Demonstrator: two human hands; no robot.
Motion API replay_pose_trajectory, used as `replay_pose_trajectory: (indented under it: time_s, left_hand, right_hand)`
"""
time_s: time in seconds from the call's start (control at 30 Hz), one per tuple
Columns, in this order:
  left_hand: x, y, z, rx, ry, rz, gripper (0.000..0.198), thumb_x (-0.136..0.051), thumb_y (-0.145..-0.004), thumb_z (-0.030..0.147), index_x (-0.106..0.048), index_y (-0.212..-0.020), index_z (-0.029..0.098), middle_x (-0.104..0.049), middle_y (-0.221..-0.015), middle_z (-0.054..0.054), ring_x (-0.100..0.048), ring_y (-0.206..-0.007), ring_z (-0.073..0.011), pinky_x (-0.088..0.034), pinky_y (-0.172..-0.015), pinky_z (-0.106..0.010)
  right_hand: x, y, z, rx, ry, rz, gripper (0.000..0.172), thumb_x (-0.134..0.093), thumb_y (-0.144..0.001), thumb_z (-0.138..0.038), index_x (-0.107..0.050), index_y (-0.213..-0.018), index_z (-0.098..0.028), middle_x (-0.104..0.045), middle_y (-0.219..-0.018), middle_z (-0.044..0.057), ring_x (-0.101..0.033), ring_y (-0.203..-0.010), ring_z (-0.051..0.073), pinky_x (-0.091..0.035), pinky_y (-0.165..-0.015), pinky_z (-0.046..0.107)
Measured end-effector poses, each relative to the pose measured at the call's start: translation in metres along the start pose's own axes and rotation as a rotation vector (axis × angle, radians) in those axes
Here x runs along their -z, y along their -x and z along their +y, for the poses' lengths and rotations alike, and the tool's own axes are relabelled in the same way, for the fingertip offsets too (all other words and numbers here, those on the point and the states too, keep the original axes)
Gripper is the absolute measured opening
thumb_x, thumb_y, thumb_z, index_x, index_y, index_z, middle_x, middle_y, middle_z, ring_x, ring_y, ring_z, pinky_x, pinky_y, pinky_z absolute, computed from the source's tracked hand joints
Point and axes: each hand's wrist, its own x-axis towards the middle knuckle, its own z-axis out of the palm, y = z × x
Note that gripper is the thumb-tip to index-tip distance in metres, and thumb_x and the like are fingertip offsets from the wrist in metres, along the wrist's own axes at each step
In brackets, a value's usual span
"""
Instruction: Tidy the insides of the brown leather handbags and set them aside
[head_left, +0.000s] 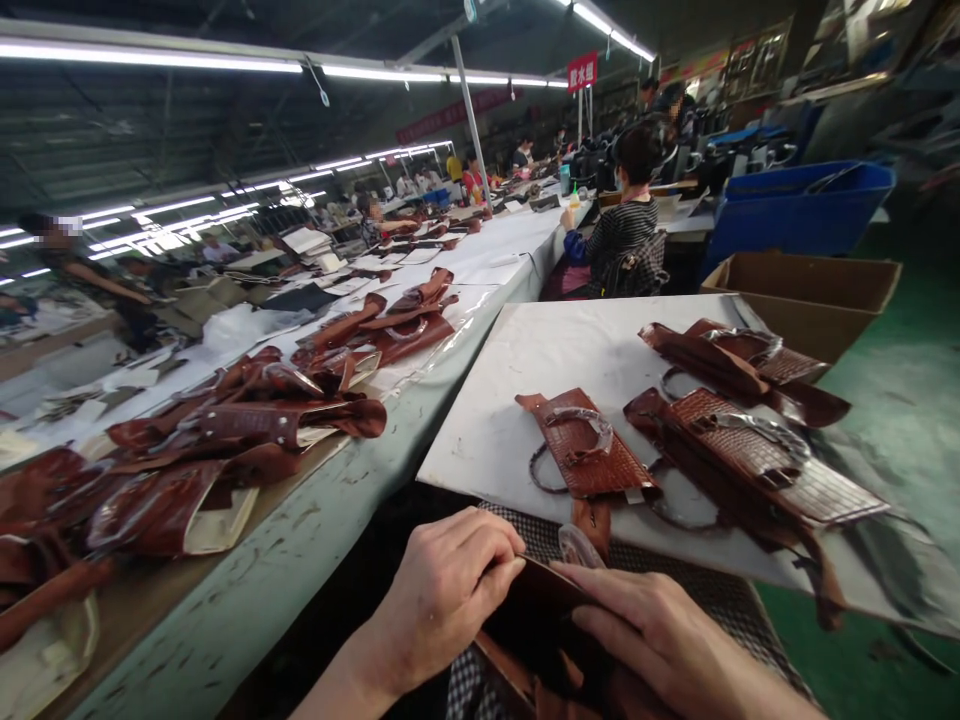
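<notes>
1. Just below the near edge of the white worktop (510,360), I have both hands low in my head view, working at the rim of a brown bag (534,610) that sits over a black-and-white checked cloth (724,605).
2. The left hand (461,590) is curled in, thumb and forefinger pinching the rim near its far corner.
3. The right hand (660,635) lies flatter: one finger stretches along the outside of the rim and another reaches inside, so the panel is gripped between them (its lower fingers run into shadow, and I cannot tell what they touch).
4. The bag's mouth gapes towards me, its inside dark, its wall thin, smooth and leather-like. A clear plastic-wrapped loop (579,548) arches just beyond the rim.
5. On the white worktop I see a small bag (592,450) with a glossy, crocodile-like grain and a rounded, plastic-wrapped handle. Two larger bags (757,450) lie right of it, flat and shiny.
6. To the left, a long worktop (337,540) with a pale, scuffed covering carries a heap of reddish-brown bags (255,425), some showing cream lining.
</notes>
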Motion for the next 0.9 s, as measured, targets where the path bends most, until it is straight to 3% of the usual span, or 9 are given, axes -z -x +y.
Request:
replay_pose_trajectory:
  time_s: [0.17,0.33,0.43,0.53,0.67,0.9]
  left_hand:
    - [0.0,0.0,0.004,0.004,0.003,-0.018,0.02,-0.057,-0.087,0.011,-0.047,-0.073,0.019,-0.066,-0.08,0.001,-0.061,-0.074,-0.012,-0.046,-0.069,-0.023]
    - [0.004,-0.009,0.02,0.37,0.174,-0.059,0.026,-0.065,-0.077,0.012,-0.041,-0.078,0.022,-0.067,-0.072,0.005,-0.059,-0.061,-0.0102,-0.045,-0.06,-0.02]
    - [0.011,-0.013,0.03,0.503,0.312,-0.087,0.026,-0.066,-0.076,0.012,-0.045,-0.086,0.022,-0.068,-0.075,0.006,-0.063,-0.068,-0.0111,-0.047,-0.064,-0.02]
    - [0.019,-0.006,0.035,0.568,0.323,-0.092,0.031,-0.068,-0.075,0.011,-0.049,-0.096,0.023,-0.067,-0.088,0.005,-0.062,-0.077,-0.0118,-0.048,-0.072,-0.02]
    - [0.021,0.014,0.034,0.591,0.215,-0.045,0.032,-0.068,-0.071,0.006,-0.048,-0.089,0.023,-0.06,-0.104,0.002,-0.058,-0.079,-0.0111,-0.048,-0.072,-0.02]
    - [0.01,0.025,0.029,0.415,0.031,0.048,0.02,-0.058,-0.082,0.004,-0.048,-0.08,0.022,-0.06,-0.095,0.001,-0.059,-0.079,-0.0118,-0.049,-0.073,-0.021]
  right_hand:
    - [0.006,0.004,-0.007,-0.025,-0.004,-0.025,0.035,-0.044,-0.099,-0.026,-0.055,-0.131,-0.032,-0.069,-0.114,-0.002,-0.064,-0.102,0.016,-0.045,-0.088,0.02]
    - [0.017,-0.01,-0.025,-0.128,0.088,-0.165,0.022,-0.055,-0.089,-0.019,-0.067,-0.105,-0.027,-0.072,-0.088,-0.003,-0.066,-0.079,0.016,-0.046,-0.072,0.022]
    - [0.011,-0.029,-0.027,-0.11,0.171,-0.106,0.025,-0.068,-0.078,-0.021,-0.063,-0.103,-0.022,-0.071,-0.09,-0.001,-0.065,-0.079,0.018,-0.044,-0.068,0.024]
    - [0.0,-0.046,-0.024,-0.043,0.128,-0.051,0.027,-0.065,-0.08,-0.018,-0.059,-0.105,-0.021,-0.071,-0.088,-0.001,-0.065,-0.077,0.018,-0.042,-0.065,0.025]
    - [-0.008,-0.054,-0.023,-0.032,-0.03,-0.005,0.036,-0.063,-0.079,-0.013,-0.056,-0.113,-0.025,-0.074,-0.093,-0.004,-0.068,-0.084,0.016,-0.045,-0.073,0.024]
    - [-0.012,-0.051,-0.026,-0.032,-0.041,0.061,0.016,-0.064,-0.08,-0.014,-0.058,-0.093,-0.022,-0.072,-0.087,-0.003,-0.066,-0.078,0.015,-0.045,-0.069,0.023]
